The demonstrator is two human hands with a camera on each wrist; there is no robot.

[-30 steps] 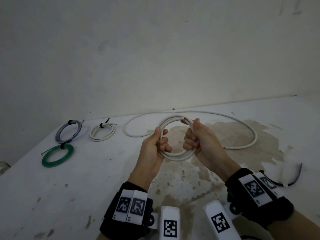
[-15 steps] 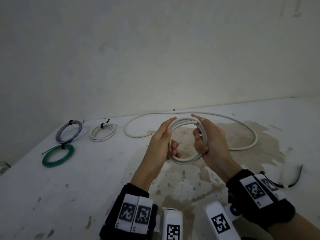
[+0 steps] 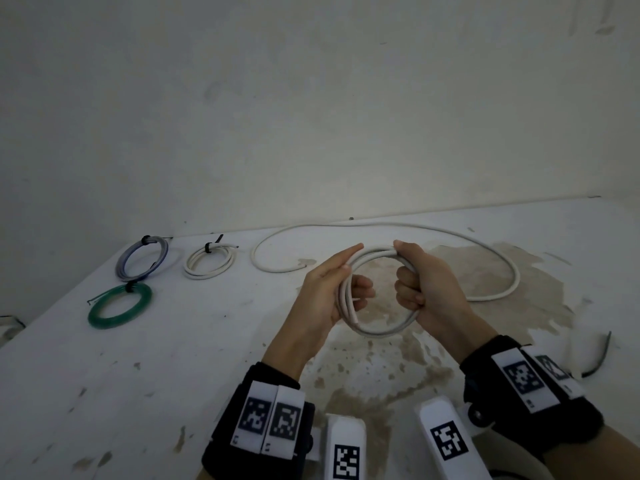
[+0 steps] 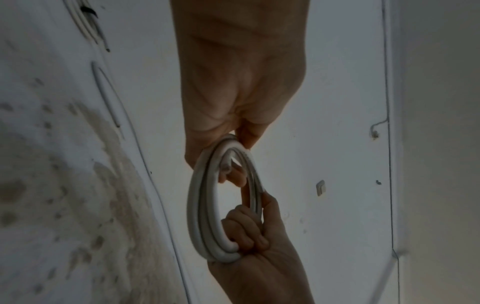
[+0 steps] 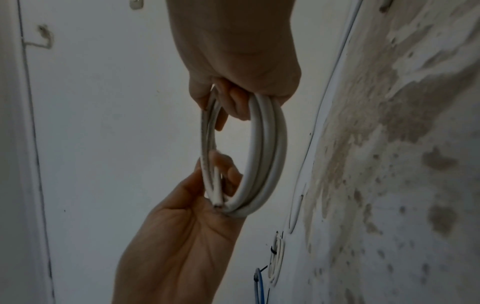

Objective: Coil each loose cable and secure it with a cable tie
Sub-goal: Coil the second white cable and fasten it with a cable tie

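A white cable coil (image 3: 381, 332) of several loops hangs above the stained table (image 3: 173, 358). My left hand (image 3: 332, 289) grips its left side, where the cut cable end (image 3: 354, 318) shows. My right hand (image 3: 422, 289) grips the right side with fingers curled through the loop. Both wrist views show the coil (image 4: 200, 205) (image 5: 267, 154) held between the two hands. A long loose white cable (image 3: 381, 226) arcs over the table behind the hands and runs behind my right hand. I cannot tell whether it joins the coil. A black cable tie (image 3: 601, 356) lies at the right.
Three tied coils lie at the back left: a grey-blue one (image 3: 142, 258), a white one (image 3: 209, 263) and a green one (image 3: 119, 306). A pale wall (image 3: 311, 116) rises right behind the table. The table's left edge slants away near the green coil.
Both hands shifted their hold round the coil. The right fingers loosened, then curled again round the right side. The left fingers now lie along the top left. The coil stayed in place.
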